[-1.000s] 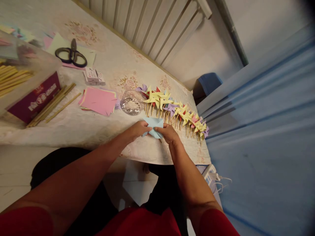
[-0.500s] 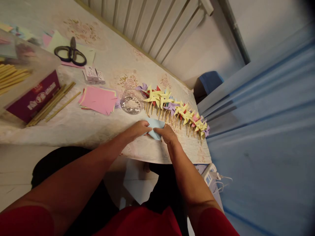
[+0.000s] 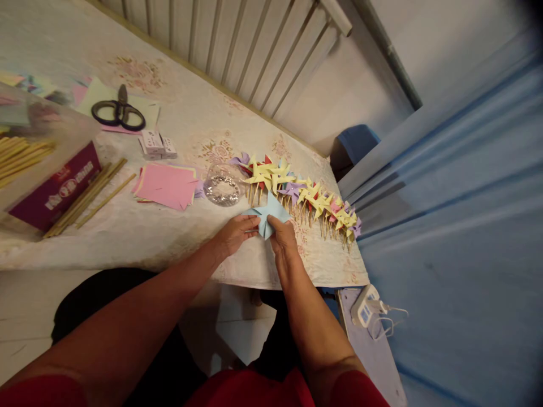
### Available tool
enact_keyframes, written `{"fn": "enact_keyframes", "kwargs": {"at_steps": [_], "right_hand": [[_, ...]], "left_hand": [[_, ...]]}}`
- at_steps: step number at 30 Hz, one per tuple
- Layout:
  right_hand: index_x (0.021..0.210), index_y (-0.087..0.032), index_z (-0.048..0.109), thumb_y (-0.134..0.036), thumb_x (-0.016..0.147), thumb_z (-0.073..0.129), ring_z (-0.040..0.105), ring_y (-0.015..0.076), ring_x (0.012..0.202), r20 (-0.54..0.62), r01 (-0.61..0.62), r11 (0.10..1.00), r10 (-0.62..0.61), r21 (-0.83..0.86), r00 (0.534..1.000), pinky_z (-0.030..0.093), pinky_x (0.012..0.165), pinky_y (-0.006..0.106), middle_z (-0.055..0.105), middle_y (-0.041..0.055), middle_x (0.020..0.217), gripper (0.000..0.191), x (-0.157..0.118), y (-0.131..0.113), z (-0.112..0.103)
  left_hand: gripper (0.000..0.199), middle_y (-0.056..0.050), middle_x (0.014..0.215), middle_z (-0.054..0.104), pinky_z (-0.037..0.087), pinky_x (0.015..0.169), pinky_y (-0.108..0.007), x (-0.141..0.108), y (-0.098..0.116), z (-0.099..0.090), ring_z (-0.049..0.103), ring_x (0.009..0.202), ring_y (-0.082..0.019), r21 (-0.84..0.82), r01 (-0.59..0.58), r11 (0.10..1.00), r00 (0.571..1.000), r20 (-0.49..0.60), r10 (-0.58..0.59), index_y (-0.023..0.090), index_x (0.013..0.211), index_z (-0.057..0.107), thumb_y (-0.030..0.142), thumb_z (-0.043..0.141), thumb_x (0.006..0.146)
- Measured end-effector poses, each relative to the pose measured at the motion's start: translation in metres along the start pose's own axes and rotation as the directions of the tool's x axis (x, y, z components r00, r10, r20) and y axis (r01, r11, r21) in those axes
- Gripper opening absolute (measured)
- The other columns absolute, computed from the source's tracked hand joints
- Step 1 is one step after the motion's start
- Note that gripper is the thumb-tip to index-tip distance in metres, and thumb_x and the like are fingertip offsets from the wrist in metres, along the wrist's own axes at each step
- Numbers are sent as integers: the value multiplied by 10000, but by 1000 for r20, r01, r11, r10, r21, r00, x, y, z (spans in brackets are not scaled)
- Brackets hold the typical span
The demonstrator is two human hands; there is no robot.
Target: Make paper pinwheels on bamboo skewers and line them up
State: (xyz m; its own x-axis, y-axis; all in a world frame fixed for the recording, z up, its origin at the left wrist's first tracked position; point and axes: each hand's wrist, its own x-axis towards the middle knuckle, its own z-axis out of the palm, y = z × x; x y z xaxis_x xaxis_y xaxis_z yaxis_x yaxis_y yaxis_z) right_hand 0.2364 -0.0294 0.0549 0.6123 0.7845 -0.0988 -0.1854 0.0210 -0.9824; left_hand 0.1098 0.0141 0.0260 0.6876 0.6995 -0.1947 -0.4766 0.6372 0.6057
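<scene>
A light blue paper pinwheel [image 3: 275, 207] is held above the front of the table, its points spread like a star. My right hand [image 3: 283, 234] pinches it, with the thumb pressed at its middle. On the other side, my left hand [image 3: 236, 233] has its fingers closed at the pinwheel's left point. Just beyond is a clear round tub [image 3: 222, 189] of small shiny pieces. Finished pinwheels on sticks, such as a yellow pinwheel [image 3: 262, 172], lie in a row behind and to the right.
To the left are a stack of pink paper [image 3: 166, 185], small white boxes [image 3: 156, 144], black scissors [image 3: 119, 113], loose sticks [image 3: 87, 198] and a clear bin with a purple label [image 3: 57, 186]. A blue curtain [image 3: 445, 237] hangs at the right, near a white power strip [image 3: 365, 306].
The blue paper has opened from a folded-over shape into a star with separate points. My right thumb has moved to its middle, and my left fingers have shifted to its left side.
</scene>
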Motion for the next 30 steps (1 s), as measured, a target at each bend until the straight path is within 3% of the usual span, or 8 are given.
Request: {"fn": "enact_keyframes", "kwargs": {"at_steps": [10, 20, 24, 28, 30], "right_hand": [[956, -160, 705, -247, 619, 737, 741, 209, 827, -23, -22, 999, 21, -29, 999, 619, 767, 324, 775, 33, 883, 349, -3, 19, 11], [952, -175, 691, -254, 631, 732, 725, 201, 822, 22, -21, 1000, 21, 5, 1000, 604, 793, 328, 765, 21, 882, 332, -9, 16, 17], [858, -185, 656, -331, 667, 731, 670, 164, 705, 0, -32, 999, 32, -27, 999, 568, 692, 289, 717, 3, 779, 251, -12, 14, 10], [887, -180, 650, -410, 752, 679, 578, 119, 618, -87, 84, 981, -100, -176, 991, 500, 621, 243, 634, -31, 698, 267, -19, 16, -9], [976, -176, 652, -395, 782, 641, 571, 118, 633, -176, 170, 943, -226, -286, 958, 489, 632, 247, 636, -25, 736, 292, -25, 19, -19]], "left_hand": [[224, -9, 666, 643, 454, 632, -227, 1, -2, 3, 553, 642, -111, 52, -45, 998, 990, -132, 52, 129, 695, 683, 276, 834, 618], [222, 4, 635, 622, 428, 629, -240, 5, -4, 4, 541, 604, -113, 72, -45, 996, 988, -146, 55, 141, 672, 645, 283, 813, 645], [169, 7, 637, 622, 447, 666, -253, 6, -1, 4, 571, 641, -135, 75, -77, 994, 987, -132, 87, 166, 691, 638, 276, 766, 682], [135, 1, 648, 640, 465, 696, -259, 6, 3, 5, 601, 683, -155, 33, -108, 994, 989, -94, 110, 178, 702, 640, 263, 738, 665], [137, -5, 675, 655, 466, 697, -260, 6, 3, 5, 607, 691, -156, 31, -117, 993, 989, -86, 119, 177, 714, 646, 278, 724, 664]]}}
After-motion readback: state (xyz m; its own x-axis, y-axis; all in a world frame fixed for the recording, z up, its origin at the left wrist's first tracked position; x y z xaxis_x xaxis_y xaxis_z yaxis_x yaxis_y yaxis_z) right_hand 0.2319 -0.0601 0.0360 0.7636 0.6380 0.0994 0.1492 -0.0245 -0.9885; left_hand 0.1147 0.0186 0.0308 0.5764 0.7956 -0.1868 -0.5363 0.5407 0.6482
